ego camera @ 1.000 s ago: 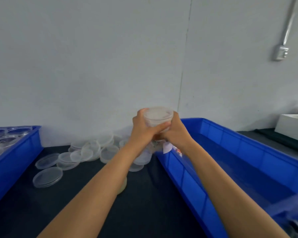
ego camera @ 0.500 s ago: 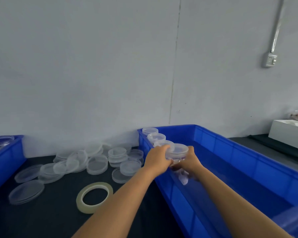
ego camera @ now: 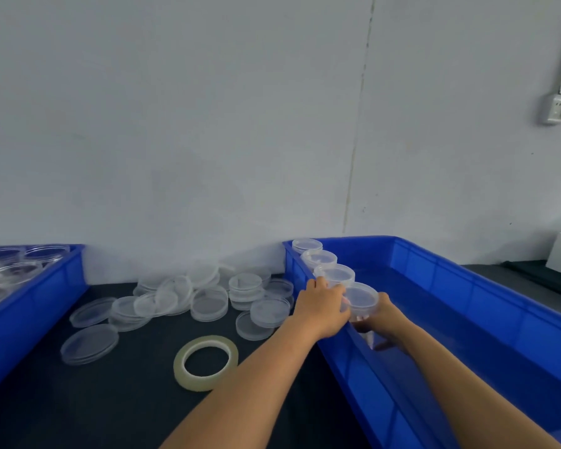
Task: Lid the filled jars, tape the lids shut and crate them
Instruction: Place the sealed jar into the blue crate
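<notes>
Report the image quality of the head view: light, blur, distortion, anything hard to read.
Head view: soft, even light with no hard shadows; wide-angle bending bows the right crate rim; the clear loose lids blur together at their edges; both the left hand and right hand look sharp round the jar.

A packing workbench: blue crates (ego camera: 467, 286), loose clear lids (ego camera: 208, 303), bare wall (surface-mounted socket (ego camera: 559, 109)).
</notes>
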A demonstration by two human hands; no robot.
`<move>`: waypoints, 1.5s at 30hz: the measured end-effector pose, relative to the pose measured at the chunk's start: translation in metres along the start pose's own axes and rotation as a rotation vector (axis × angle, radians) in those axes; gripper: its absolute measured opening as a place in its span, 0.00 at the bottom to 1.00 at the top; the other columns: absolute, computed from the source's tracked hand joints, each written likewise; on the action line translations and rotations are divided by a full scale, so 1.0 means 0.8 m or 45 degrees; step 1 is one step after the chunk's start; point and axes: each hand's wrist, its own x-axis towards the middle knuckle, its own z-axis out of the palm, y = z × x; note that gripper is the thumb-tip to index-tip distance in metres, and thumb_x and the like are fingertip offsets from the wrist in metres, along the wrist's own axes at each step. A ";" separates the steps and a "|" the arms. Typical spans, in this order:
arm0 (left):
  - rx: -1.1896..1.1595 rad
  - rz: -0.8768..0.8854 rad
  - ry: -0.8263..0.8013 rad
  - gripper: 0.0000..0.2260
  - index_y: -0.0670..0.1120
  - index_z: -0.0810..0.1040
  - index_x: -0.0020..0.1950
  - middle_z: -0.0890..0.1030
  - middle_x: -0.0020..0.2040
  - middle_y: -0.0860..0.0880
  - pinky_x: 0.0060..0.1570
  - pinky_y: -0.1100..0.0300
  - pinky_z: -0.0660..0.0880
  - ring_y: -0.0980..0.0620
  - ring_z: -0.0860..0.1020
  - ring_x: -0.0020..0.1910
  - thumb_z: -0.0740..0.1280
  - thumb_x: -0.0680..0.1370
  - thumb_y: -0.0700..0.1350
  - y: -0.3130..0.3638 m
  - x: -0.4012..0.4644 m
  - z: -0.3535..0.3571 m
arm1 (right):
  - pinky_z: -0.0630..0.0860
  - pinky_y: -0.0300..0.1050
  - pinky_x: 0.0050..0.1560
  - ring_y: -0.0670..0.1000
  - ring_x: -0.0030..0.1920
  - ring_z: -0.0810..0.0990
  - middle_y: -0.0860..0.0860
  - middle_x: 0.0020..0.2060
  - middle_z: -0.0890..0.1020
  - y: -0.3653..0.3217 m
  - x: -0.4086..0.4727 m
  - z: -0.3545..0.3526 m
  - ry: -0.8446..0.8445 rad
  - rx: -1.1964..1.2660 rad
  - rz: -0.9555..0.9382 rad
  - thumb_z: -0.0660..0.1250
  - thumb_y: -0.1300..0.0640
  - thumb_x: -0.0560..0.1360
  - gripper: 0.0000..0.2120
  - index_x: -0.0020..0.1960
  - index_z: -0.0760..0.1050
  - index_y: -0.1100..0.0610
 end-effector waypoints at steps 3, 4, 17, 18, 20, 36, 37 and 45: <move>-0.044 -0.002 -0.067 0.21 0.49 0.67 0.72 0.67 0.70 0.41 0.61 0.46 0.69 0.41 0.65 0.67 0.60 0.81 0.54 -0.004 -0.009 -0.006 | 0.74 0.61 0.60 0.62 0.64 0.70 0.62 0.67 0.67 -0.007 -0.006 0.005 0.007 -0.038 0.019 0.70 0.63 0.72 0.43 0.76 0.45 0.56; -0.070 0.000 -0.074 0.22 0.50 0.66 0.73 0.67 0.70 0.42 0.62 0.46 0.68 0.41 0.65 0.68 0.61 0.80 0.55 -0.005 -0.013 -0.008 | 0.71 0.61 0.63 0.64 0.67 0.68 0.63 0.70 0.63 -0.012 -0.008 0.006 0.036 -0.062 -0.005 0.70 0.63 0.73 0.45 0.77 0.42 0.55; -0.206 -0.159 0.237 0.13 0.52 0.79 0.60 0.80 0.61 0.51 0.53 0.58 0.71 0.50 0.77 0.59 0.65 0.78 0.54 -0.081 -0.127 -0.142 | 0.70 0.55 0.62 0.64 0.65 0.67 0.62 0.69 0.62 -0.141 -0.100 0.091 0.209 -0.134 -0.442 0.66 0.58 0.76 0.30 0.74 0.58 0.59; -0.225 -0.186 0.275 0.13 0.53 0.80 0.59 0.80 0.60 0.52 0.52 0.58 0.71 0.51 0.77 0.58 0.65 0.78 0.54 -0.092 -0.142 -0.152 | 0.69 0.56 0.63 0.63 0.65 0.68 0.62 0.69 0.64 -0.151 -0.112 0.106 0.181 -0.085 -0.494 0.66 0.59 0.76 0.28 0.73 0.60 0.59; -0.230 -0.245 0.318 0.12 0.54 0.79 0.59 0.80 0.59 0.55 0.50 0.60 0.69 0.54 0.77 0.58 0.65 0.78 0.54 -0.115 -0.173 -0.170 | 0.70 0.54 0.62 0.61 0.64 0.70 0.60 0.67 0.67 -0.169 -0.135 0.142 0.107 -0.042 -0.574 0.64 0.59 0.77 0.23 0.70 0.62 0.57; 0.054 -0.962 0.404 0.10 0.51 0.80 0.58 0.81 0.59 0.52 0.58 0.53 0.74 0.50 0.78 0.58 0.65 0.79 0.48 -0.315 -0.394 -0.260 | 0.70 0.33 0.39 0.48 0.47 0.76 0.54 0.51 0.79 -0.272 -0.245 0.409 -0.522 0.102 -0.885 0.63 0.64 0.76 0.11 0.58 0.76 0.57; 0.078 -0.976 0.392 0.10 0.51 0.80 0.59 0.81 0.59 0.51 0.57 0.54 0.74 0.50 0.78 0.58 0.64 0.79 0.47 -0.325 -0.399 -0.262 | 0.72 0.35 0.41 0.49 0.48 0.77 0.54 0.53 0.79 -0.278 -0.247 0.419 -0.536 0.092 -0.898 0.62 0.64 0.76 0.12 0.58 0.76 0.58; 0.102 -1.058 0.268 0.22 0.49 0.65 0.72 0.78 0.62 0.44 0.53 0.51 0.75 0.45 0.78 0.55 0.62 0.78 0.39 -0.417 -0.393 -0.266 | 0.77 0.49 0.48 0.48 0.43 0.75 0.52 0.50 0.76 -0.315 -0.231 0.476 -0.598 0.001 -0.929 0.59 0.68 0.76 0.16 0.62 0.74 0.58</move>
